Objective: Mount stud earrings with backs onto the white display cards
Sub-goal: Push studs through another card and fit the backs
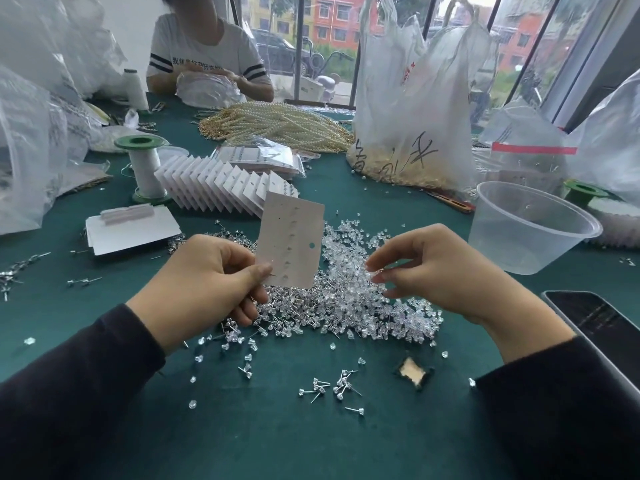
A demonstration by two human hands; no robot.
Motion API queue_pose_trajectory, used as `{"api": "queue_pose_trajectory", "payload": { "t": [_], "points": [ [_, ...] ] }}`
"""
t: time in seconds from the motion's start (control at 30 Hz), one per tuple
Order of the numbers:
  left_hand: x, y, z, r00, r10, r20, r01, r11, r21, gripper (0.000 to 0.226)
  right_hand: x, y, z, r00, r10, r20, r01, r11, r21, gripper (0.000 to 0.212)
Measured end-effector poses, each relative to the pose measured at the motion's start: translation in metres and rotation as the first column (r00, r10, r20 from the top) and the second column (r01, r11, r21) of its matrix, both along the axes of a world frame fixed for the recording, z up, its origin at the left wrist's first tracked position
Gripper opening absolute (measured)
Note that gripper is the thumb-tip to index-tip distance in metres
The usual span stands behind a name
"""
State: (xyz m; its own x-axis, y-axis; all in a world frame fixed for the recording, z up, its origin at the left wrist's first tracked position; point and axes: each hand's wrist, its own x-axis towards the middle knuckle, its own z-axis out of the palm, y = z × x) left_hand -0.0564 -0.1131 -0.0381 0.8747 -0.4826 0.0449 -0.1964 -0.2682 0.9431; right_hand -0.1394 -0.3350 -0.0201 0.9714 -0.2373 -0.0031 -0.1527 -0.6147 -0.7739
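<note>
My left hand [211,282] pinches the lower left corner of a white display card [291,237] and holds it upright above the table, its back facing me; several clear backs sit in a column on it. My right hand [436,268] hovers to the right of the card, thumb and forefinger pinched together on something tiny, probably a clear back. Beneath both hands lies a wide pile of clear backs and stud earrings [346,299]. A small cluster of loose studs [332,388] lies nearer to me.
A fanned row of white cards [221,183] and a thread spool [143,168] stand behind the pile. A clear plastic tub [530,226] sits at right, a phone [602,323] near the right edge. Plastic bags, pearl strands [277,124] and another person occupy the far side.
</note>
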Motion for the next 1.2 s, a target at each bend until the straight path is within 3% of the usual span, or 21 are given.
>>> {"api": "queue_pose_trajectory", "payload": {
  "t": [0.07,0.23,0.47,0.63,0.73,0.87,0.93,1.2],
  "points": [
    [0.000,0.000,0.000,1.000,-0.009,0.004,0.009,1.000,0.004,0.025,-0.001,-0.002,0.001,1.000,-0.019,0.023,0.020,1.000,-0.023,0.021],
    [0.001,0.001,-0.002,1.000,-0.018,0.009,0.018,1.000,0.008,0.024,0.000,-0.004,-0.001,0.993,-0.050,-0.105,0.008,0.930,-0.368,0.010],
    [0.001,0.001,-0.002,1.000,-0.010,-0.012,0.010,1.000,-0.013,0.025,0.003,0.003,-0.009,0.990,-0.038,-0.138,-0.024,0.908,-0.419,0.014],
    [-0.001,-0.001,-0.001,0.992,-0.009,-0.128,0.001,0.998,-0.063,0.026,0.000,0.003,-0.002,0.999,-0.051,-0.019,0.045,0.965,-0.257,0.014],
    [-0.002,-0.002,-0.002,0.983,-0.022,-0.184,0.011,0.998,-0.065,0.028,-0.001,0.009,-0.001,0.989,-0.052,0.136,0.084,0.965,-0.248,0.015],
    [-0.006,-0.006,-0.003,0.975,-0.044,-0.218,0.030,0.997,-0.069,0.027,-0.001,0.044,-0.003,0.879,0.056,0.474,0.045,0.979,-0.200,0.005],
    [-0.008,-0.009,-0.004,0.976,-0.044,-0.215,0.030,0.997,-0.067,0.027,0.001,0.062,-0.009,0.817,0.126,0.563,0.001,0.975,-0.220,0.005],
    [-0.013,-0.010,-0.003,0.984,-0.032,-0.174,0.016,0.996,-0.092,0.027,0.010,0.078,-0.027,0.810,0.181,0.558,-0.017,0.958,-0.286,0.005]
  ]
}}
